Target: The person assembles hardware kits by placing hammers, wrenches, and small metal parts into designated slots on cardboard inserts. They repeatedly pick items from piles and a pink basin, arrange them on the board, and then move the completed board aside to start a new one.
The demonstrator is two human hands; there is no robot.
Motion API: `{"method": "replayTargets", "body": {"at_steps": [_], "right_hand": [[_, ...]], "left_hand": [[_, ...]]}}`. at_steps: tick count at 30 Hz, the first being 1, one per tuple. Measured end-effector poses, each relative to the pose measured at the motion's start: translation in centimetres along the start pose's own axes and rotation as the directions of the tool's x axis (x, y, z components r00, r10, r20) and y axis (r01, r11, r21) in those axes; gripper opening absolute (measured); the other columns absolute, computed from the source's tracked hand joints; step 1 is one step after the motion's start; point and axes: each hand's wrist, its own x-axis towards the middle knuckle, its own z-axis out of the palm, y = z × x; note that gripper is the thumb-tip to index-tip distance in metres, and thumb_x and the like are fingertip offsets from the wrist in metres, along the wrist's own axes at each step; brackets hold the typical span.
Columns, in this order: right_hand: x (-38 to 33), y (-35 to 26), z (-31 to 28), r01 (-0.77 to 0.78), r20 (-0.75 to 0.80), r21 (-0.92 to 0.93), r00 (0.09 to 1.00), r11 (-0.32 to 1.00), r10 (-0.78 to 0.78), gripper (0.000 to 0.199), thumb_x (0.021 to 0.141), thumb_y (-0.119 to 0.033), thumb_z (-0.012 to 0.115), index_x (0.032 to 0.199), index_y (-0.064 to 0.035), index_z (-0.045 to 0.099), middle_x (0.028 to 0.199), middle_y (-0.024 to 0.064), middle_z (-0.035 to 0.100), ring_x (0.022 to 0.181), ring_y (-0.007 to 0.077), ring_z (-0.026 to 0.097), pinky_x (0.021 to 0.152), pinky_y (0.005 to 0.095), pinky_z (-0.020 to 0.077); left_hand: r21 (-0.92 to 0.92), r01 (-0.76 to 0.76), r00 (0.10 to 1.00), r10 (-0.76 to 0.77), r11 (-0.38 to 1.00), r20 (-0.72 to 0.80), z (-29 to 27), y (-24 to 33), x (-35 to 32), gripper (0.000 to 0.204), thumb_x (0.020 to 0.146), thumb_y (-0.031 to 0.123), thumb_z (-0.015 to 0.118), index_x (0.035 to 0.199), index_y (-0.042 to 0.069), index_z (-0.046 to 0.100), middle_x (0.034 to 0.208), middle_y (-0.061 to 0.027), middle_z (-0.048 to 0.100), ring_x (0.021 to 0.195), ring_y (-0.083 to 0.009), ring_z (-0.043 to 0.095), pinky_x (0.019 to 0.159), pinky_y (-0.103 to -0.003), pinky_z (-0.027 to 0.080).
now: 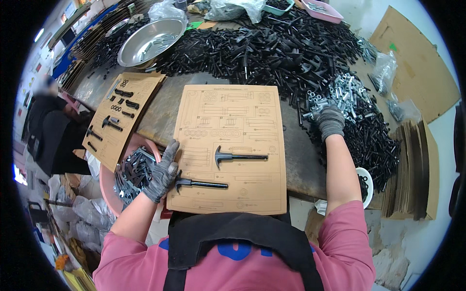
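Pink sleeves and a black strap fill the lower edge, and just beyond them a tan cardboard template sheet (233, 145) lies flat on the surface (160, 116). The left hand (164, 172), gloved in grey, has its grip closed on the head of a black hammer-shaped part (201, 184) lying on the sheet's lower left, below a second hammer-shaped part (240, 156) already resting on its outline. The right hand (330, 121) reaches well apart into the pile of silver nuts and bolts (347, 97); I cannot tell whether its fingers hold anything. Doing this well probably means lining the part's head up squarely with its printed outline, and picking only one piece from the pile.
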Motion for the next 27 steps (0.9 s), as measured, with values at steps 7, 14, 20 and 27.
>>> {"method": "replayTargets", "body": {"at_steps": [7, 14, 20, 27], "right_hand": [[0.6, -0.4, 0.7, -0.033, -0.027, 0.127, 0.999, 0.991, 0.036, 0.053, 0.066, -0.041, 0.065, 0.106, -0.0076, 0.056, 0.108, 0.0143, 0.055, 0.097, 0.0290, 0.054, 0.082, 0.0381, 0.0439], [-2.1, -2.2, -0.3, 0.074, -0.058, 0.218, 0.996, 0.973, -0.063, 0.041, 0.069, -0.029, 0.057, 0.104, -0.0070, 0.055, 0.102, 0.0175, 0.057, 0.096, 0.0308, 0.054, 0.083, 0.0376, 0.0427], [-7.8, -8.2, -4.9, 0.347, 0.073, 0.438, 0.906, 0.829, -0.418, 0.032, 0.070, -0.028, 0.057, 0.096, -0.0090, 0.054, 0.089, 0.0153, 0.060, 0.078, 0.0298, 0.060, 0.074, 0.0374, 0.0470], [-11.6, -12.7, -4.1, 0.480, -0.102, 0.772, 0.741, 0.417, -0.664, 0.027, 0.071, -0.024, 0.058, 0.092, -0.0064, 0.052, 0.081, 0.0108, 0.057, 0.078, 0.0237, 0.057, 0.073, 0.0337, 0.0463]], "left_hand": [[0.325, -0.190, 0.967, 0.233, 0.926, -0.098, -1.4, 5.0, 5.4, 0.057, 0.081, 0.037, 0.048, 0.126, 0.004, 0.036, 0.135, -0.0187, 0.026, 0.123, -0.0328, 0.028, 0.100, -0.035, 0.024], [0.756, -0.247, 0.967, 0.208, 0.606, 0.149, 3.1, 3.7, 13.5, 0.056, 0.078, 0.040, 0.052, 0.122, 0.008, 0.041, 0.129, -0.0185, 0.034, 0.120, -0.0354, 0.030, 0.100, -0.042, 0.024], [0.824, -0.224, 0.973, 0.169, 0.521, 0.158, 3.9, 3.1, 13.0, 0.056, 0.079, 0.043, 0.047, 0.123, 0.009, 0.041, 0.129, -0.0159, 0.036, 0.121, -0.0323, 0.030, 0.101, -0.042, 0.019], [0.798, -0.260, 0.962, 0.216, 0.544, 0.166, 4.0, 3.2, 13.3, 0.055, 0.079, 0.044, 0.047, 0.121, 0.008, 0.044, 0.128, -0.0164, 0.037, 0.121, -0.0330, 0.031, 0.101, -0.042, 0.020]]}}
